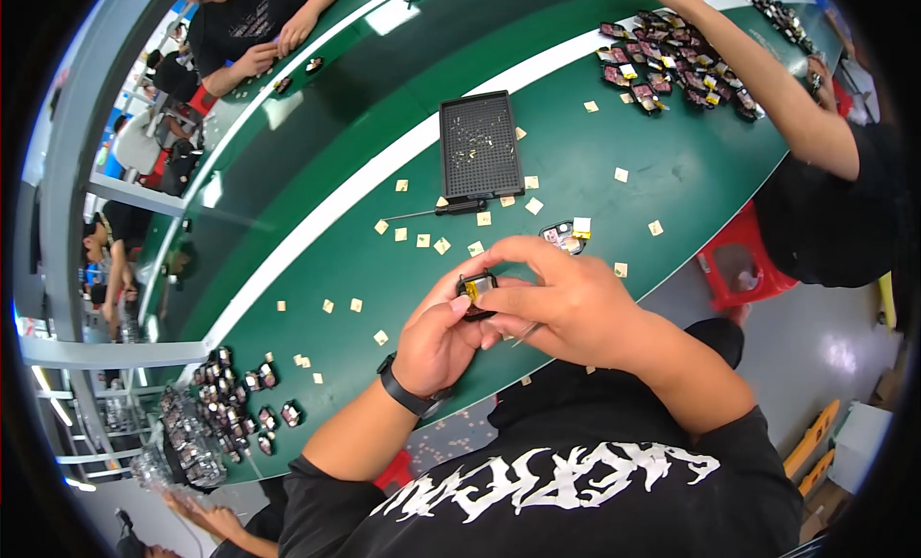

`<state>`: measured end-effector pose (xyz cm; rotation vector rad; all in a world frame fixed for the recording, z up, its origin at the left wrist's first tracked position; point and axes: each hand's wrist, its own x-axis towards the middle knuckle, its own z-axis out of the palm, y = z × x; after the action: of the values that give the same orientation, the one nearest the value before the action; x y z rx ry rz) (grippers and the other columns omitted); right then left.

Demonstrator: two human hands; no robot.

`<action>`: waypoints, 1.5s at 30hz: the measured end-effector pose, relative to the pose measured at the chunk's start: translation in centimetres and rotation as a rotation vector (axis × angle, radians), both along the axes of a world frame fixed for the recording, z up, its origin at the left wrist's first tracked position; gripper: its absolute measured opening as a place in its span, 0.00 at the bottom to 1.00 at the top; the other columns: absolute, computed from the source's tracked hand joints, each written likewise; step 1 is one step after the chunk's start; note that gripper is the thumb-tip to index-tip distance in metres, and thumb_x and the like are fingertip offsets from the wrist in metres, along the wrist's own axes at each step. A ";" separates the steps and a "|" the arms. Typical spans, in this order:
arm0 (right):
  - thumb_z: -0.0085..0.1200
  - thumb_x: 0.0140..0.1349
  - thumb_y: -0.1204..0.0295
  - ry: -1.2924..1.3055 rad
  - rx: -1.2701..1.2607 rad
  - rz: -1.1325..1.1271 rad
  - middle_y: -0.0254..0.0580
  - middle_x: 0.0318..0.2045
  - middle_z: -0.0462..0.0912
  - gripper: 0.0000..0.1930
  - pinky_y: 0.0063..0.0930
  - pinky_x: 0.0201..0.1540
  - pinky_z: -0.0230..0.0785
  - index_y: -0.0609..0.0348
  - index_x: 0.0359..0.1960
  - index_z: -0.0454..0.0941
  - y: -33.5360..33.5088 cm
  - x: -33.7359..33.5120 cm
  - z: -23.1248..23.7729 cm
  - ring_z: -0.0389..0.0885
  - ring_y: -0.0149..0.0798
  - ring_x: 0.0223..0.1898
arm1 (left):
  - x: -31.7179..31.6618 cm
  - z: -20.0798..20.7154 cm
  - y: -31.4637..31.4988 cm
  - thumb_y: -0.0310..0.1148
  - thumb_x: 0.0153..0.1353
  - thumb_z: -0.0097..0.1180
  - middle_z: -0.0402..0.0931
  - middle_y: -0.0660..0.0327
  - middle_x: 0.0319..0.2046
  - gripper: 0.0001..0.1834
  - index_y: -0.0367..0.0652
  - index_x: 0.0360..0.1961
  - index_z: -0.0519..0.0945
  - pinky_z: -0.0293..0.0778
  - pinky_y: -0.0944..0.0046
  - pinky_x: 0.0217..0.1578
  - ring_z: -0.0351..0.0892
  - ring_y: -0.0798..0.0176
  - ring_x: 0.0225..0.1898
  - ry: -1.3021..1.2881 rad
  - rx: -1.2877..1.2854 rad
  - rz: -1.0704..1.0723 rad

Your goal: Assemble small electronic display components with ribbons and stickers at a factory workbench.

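Observation:
My left hand (432, 342) grips a small black electronic device (477, 310), open on top, with a silver block and a yellow strip inside. Over it, the thumb and fingers of my right hand (580, 294) press on its inner parts. A thin metal tool (524, 334), perhaps tweezers, sticks out beneath the right palm; its far part is hidden. Just beyond my right hand lies another opened black device (561, 237) with a pale yellow-and-white tab. A screwdriver (460, 208) with a black handle rests against the near end of a black tray (482, 193).
Small cream square stickers (423, 240) are scattered over the green table (566, 155). Piles of black devices lie at the far right (672, 59) and the near left (221, 395). A co-worker's arm (767, 73) reaches in at right, above a red stool (743, 270).

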<state>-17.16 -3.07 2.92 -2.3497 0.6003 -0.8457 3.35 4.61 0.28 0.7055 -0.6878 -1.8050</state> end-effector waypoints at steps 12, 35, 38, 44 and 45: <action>0.65 0.53 0.71 0.071 -0.758 -0.092 0.41 0.46 0.83 0.17 0.22 0.23 0.67 0.65 0.44 0.85 0.9 3.2 -2.5 0.72 0.27 0.22 | 1.2 -0.5 0.7 0.34 0.74 0.36 0.73 0.59 0.50 0.29 0.36 0.74 0.60 0.68 0.66 0.43 0.71 0.67 0.44 -0.019 0.046 -0.029; 0.65 0.53 0.73 0.155 -0.938 -0.054 0.40 0.37 0.87 0.07 0.17 0.18 0.56 0.57 0.34 0.85 1.2 3.2 -0.9 0.68 0.24 0.17 | 1.2 -1.0 0.2 0.28 0.75 0.36 0.73 0.60 0.43 0.27 0.33 0.73 0.59 0.72 0.67 0.40 0.72 0.69 0.39 0.130 0.151 0.029; 0.65 0.54 0.74 0.155 -0.873 -0.020 0.39 0.36 0.87 0.06 0.17 0.18 0.56 0.56 0.34 0.85 1.9 2.8 -0.8 0.68 0.23 0.18 | 1.2 -1.1 0.0 0.31 0.75 0.36 0.76 0.51 0.54 0.27 0.36 0.73 0.59 0.72 0.67 0.41 0.74 0.68 0.41 0.149 0.148 0.035; 0.61 0.60 0.83 0.174 0.373 -0.163 0.48 0.47 0.83 0.19 0.31 0.36 0.75 0.64 0.54 0.75 4.4 2.0 3.3 0.82 0.44 0.35 | 1.4 -1.2 0.0 0.34 0.78 0.42 0.78 0.47 0.54 0.24 0.37 0.70 0.62 0.72 0.71 0.38 0.74 0.70 0.39 -0.049 0.111 0.051; 0.61 0.60 0.83 0.176 0.372 -0.167 0.48 0.47 0.83 0.19 0.31 0.36 0.75 0.64 0.54 0.75 4.3 1.3 3.5 0.82 0.44 0.35 | 1.4 -1.2 0.0 0.34 0.77 0.43 0.78 0.48 0.54 0.24 0.37 0.70 0.62 0.72 0.71 0.37 0.74 0.71 0.39 -0.049 0.094 0.040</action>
<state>-15.82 1.22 6.42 -2.0636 0.9508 -0.5424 4.70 4.58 -0.91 0.8227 -0.6197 -1.7981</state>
